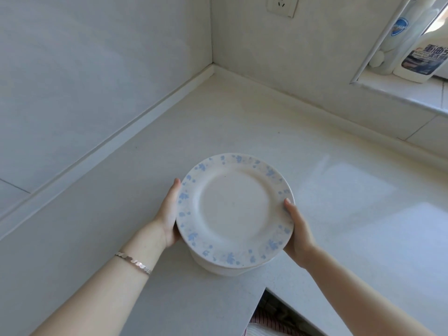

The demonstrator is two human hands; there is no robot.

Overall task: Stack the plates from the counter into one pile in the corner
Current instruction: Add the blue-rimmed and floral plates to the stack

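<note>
Both grips clasp the pile of plates (234, 209) between them: the left grip (169, 214) and the right grip (299, 234) hold opposite sides, thumbs on the top rim, fingers hidden beneath. Whether the pile rests on the bench (242, 117) I cannot tell. It is best kept level, with even pressure, so that no plate slides while it goes forward. The bench's front edge (264, 291) lies just behind the grips. Ahead of them bare bench runs to the corner (213, 69), where walls close in.

Probably a home kitchen: counter (242, 122), detergent bottle (421, 52)
</note>
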